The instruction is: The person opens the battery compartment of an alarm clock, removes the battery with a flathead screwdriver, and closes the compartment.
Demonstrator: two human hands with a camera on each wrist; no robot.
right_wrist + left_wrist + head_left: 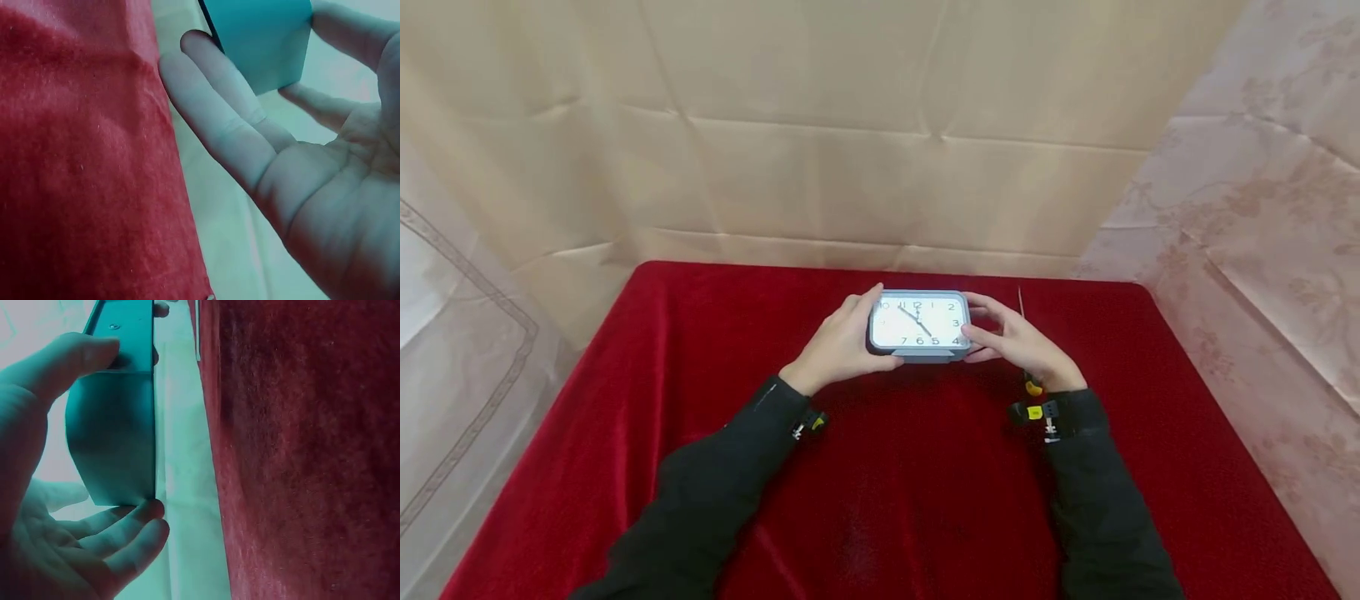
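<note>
A grey rectangular clock (pixel 919 325) with a white dial is held face up between both hands, over the far middle of the red cloth (pixel 880 500). My left hand (pixel 838 346) grips its left end, thumb on one side and fingers on the other. In the left wrist view the clock's grey casing (pixel 119 425) sits between the thumb and fingers (pixel 119 540). My right hand (pixel 1018 342) holds the right end. In the right wrist view its long fingers (pixel 225 119) lie along one side of the clock (pixel 259 37) and the thumb reaches the other.
A thin tool with a metal shaft (pixel 1021 302) and a yellow-and-black handle (pixel 1033 387) lies on the cloth under my right hand. Beige sheeting (pixel 880 150) walls off the table's back and sides. The table edge runs close behind the clock.
</note>
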